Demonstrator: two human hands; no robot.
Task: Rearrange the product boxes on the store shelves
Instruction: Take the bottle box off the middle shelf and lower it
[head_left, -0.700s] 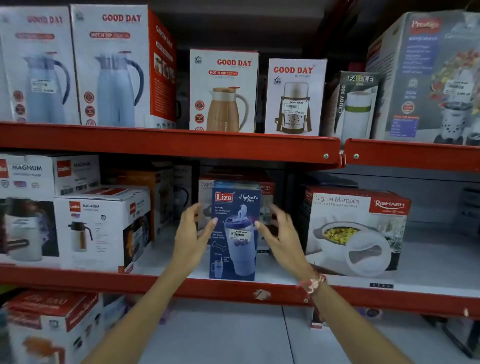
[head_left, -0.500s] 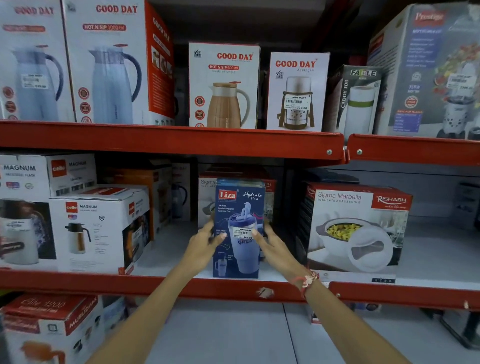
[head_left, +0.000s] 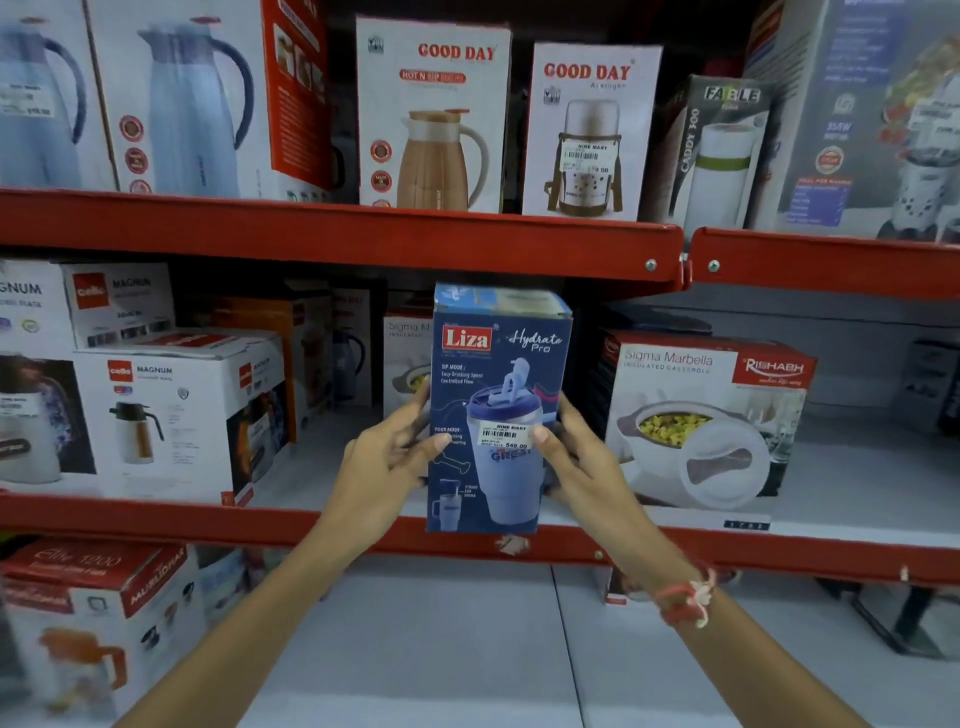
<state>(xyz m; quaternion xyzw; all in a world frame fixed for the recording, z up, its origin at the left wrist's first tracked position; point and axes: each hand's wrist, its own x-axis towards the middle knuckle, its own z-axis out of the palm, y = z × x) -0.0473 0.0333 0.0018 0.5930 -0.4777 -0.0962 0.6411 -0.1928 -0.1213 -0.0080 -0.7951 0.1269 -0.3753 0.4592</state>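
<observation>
Both hands, left (head_left: 382, 462) and right (head_left: 579, 457), clasp the blue Liza tumbler box (head_left: 496, 410) at the middle shelf's red front edge (head_left: 156, 519). Step: repositioning it. Next likely needs a steady, upright lift or slide.

Both forearms raised, left hand (head_left: 382, 465) and right hand (head_left: 582, 460) facing, fingers curled inward, thumbs forward

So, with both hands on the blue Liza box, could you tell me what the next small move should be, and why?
Probably draw the blue Liza box straight out towards the person. The left hand and right hand already clasp its two sides, its base sits at the middle shelf's red front edge, and its top is close under the upper shelf's red beam, so lifting has little room.
</observation>
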